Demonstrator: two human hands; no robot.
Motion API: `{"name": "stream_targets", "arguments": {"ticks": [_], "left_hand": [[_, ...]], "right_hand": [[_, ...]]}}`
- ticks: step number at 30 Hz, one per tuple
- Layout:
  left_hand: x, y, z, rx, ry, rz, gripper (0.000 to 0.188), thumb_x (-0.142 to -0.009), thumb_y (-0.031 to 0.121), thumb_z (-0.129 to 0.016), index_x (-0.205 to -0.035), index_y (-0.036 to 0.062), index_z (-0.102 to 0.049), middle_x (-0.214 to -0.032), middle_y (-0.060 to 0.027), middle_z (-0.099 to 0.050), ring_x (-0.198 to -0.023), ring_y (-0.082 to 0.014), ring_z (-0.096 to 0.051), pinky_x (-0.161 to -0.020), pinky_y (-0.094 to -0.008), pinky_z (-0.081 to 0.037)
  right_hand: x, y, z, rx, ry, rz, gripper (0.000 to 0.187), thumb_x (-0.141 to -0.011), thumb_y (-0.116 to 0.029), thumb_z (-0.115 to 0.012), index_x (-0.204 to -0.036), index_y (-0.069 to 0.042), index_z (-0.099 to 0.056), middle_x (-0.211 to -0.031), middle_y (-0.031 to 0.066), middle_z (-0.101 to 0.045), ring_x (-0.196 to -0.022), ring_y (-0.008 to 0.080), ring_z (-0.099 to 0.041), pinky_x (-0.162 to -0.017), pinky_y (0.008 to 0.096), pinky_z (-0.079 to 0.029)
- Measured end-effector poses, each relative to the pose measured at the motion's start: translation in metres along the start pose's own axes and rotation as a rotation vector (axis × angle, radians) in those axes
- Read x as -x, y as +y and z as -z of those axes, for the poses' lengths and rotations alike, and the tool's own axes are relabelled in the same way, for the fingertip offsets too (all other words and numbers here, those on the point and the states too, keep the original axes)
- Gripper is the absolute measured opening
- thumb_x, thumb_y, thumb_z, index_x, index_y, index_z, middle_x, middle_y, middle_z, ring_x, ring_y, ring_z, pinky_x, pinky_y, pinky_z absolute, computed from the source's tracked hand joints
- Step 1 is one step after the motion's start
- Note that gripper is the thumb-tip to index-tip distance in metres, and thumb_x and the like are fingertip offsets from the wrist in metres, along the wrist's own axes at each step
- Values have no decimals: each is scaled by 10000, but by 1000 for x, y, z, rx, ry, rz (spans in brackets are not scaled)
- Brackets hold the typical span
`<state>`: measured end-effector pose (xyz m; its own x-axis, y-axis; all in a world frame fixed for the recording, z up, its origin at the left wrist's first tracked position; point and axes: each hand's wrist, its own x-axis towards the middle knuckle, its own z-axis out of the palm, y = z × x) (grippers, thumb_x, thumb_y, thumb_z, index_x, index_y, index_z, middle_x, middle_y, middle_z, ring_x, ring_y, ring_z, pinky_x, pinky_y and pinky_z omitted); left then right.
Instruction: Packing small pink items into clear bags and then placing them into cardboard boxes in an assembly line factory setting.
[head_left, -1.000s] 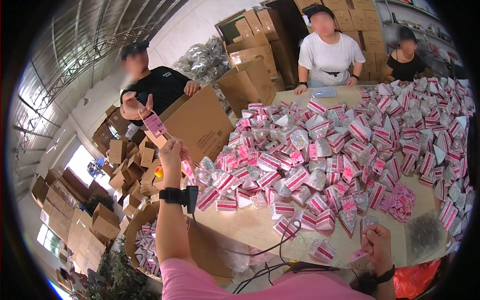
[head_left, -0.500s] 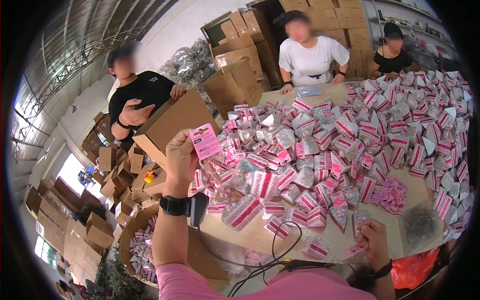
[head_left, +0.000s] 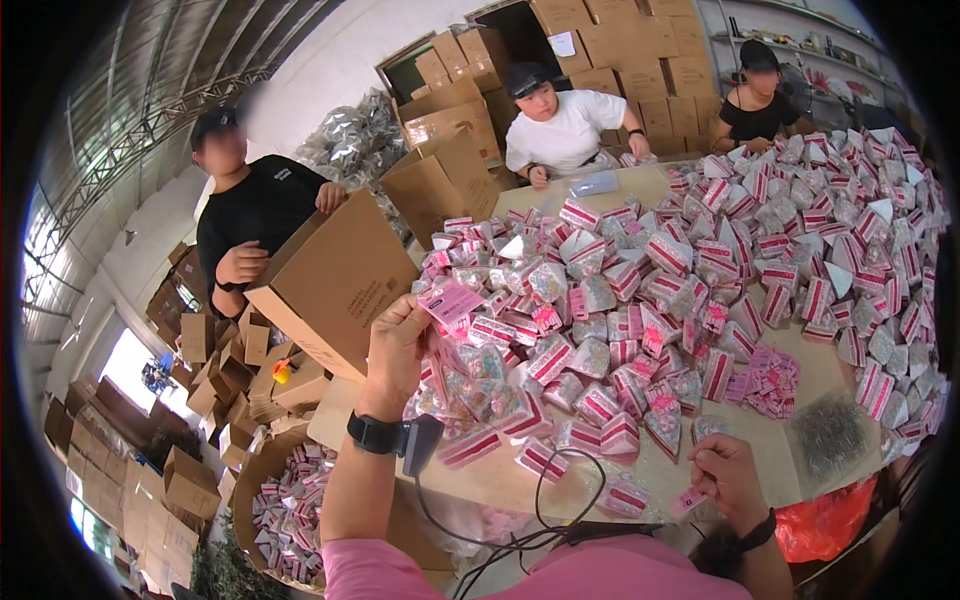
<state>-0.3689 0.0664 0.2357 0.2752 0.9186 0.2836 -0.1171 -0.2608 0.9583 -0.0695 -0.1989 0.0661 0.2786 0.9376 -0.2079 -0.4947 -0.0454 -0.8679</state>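
Filling open carton: striped packets; left grip pinching pink card, right grip pinching tag.

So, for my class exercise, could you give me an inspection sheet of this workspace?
Surface: pale table, largely covered.
Job's things: heaped wedge-shaped packets, pink and white; card pile.
Clutter: small dark pieces beyond the right hand.
Hands: left hand holds a pink card; right hand beside a small pink tag, grip unclear.
Cables: black cables, looped at the near edge.
Surroundings: cardboard boxes; three co-workers.
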Motion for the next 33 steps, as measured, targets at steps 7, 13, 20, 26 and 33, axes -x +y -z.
{"name": "stream_targets", "arguments": {"ticks": [7, 13, 20, 26, 33], "left_hand": [[22, -47, 7, -84, -30, 87, 148, -913, 163, -538, -876, 37, -604, -613, 2, -512, -475, -59, -419, -438, -181, -303], [49, -48, -10, -312, -86, 117, 240, -930, 196, -532, -863, -18, -618, -571, 31, -480, -506, -34, -401, -465, -192, -296], [80, -40, -48, -327, -297, 74, 209, -930, 150, -516, -825, 12, -633, -568, 21, -511, -478, -19, -379, -441, -184, -277], [84, -44, -74, -315, -295, 190, 275, -913, 136, -532, -657, 42, -562, -531, -9, -547, -426, -31, -391, -401, -192, -273], [82, -33, -95, -222, -305, 237, 331, -909, 145, -532, -593, 47, -540, -523, -17, -548, -431, -36, -401, -399, -203, -286]], "right_hand": [[-5, -9, -17, 103, -49, -56, 98, -851, -24, -528, -890, 22, -606, -654, 84, -601, -439, 77, -466, -408, 190, -359], [-20, -27, -40, 106, -129, -7, 103, -856, -24, -523, -904, 23, -602, -682, 96, -617, -453, 82, -495, -425, 192, -388], [-29, -35, -62, -68, -197, 72, 112, -873, -3, -509, -961, 24, -571, -729, 126, -632, -461, 91, -516, -434, 189, -406], [-33, -48, -76, -94, -149, 139, 79, -867, 1, -513, -930, 24, -555, -752, 158, -645, -456, 100, -521, -438, 195, -420], [-29, -59, -87, -95, -150, 193, 68, -859, -24, -531, -912, 16, -544, -762, 162, -647, -443, 100, -519, -432, 200, -415]]}}
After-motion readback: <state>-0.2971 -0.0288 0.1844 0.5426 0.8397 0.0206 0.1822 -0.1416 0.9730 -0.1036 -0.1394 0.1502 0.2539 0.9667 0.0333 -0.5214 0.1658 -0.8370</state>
